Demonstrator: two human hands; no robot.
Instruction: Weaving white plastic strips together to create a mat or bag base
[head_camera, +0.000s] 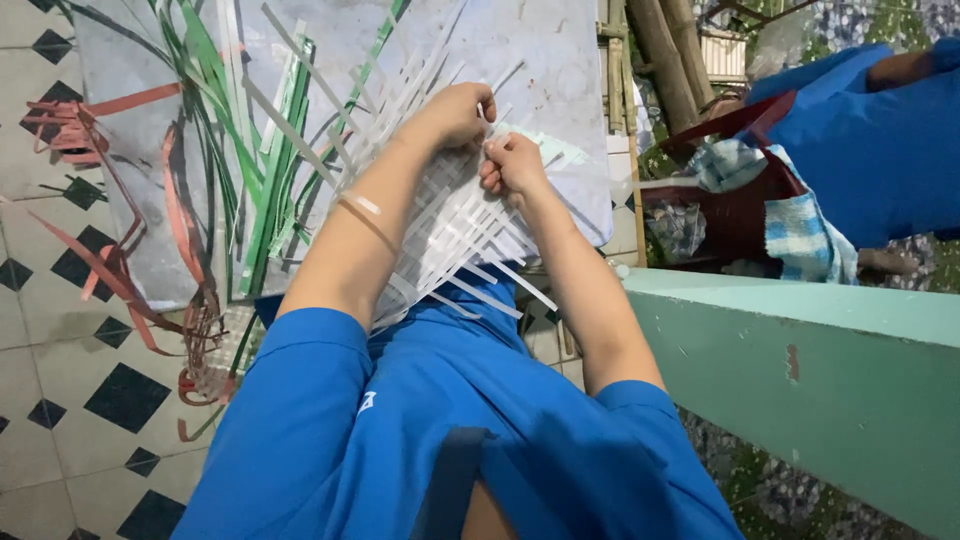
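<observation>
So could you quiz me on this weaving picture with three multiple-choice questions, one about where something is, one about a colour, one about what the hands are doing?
1. Where do the loose green strips lie?
A. On the grey sheet, left of the woven mat
B. On the green ledge
C. In the red basket

2. What colour are the strips of the woven mat?
A. Red
B. White
C. Black

3. What are the left hand and right hand doing?
A. Hanging free of the mat
B. Holding scissors
C. Pinching strips at the mat's far edge

Answers: 1 A, they fan across the grey sheet beside the mat. 2 B, the lattice is pale white. 3 C, both hands close on strips there.
</observation>
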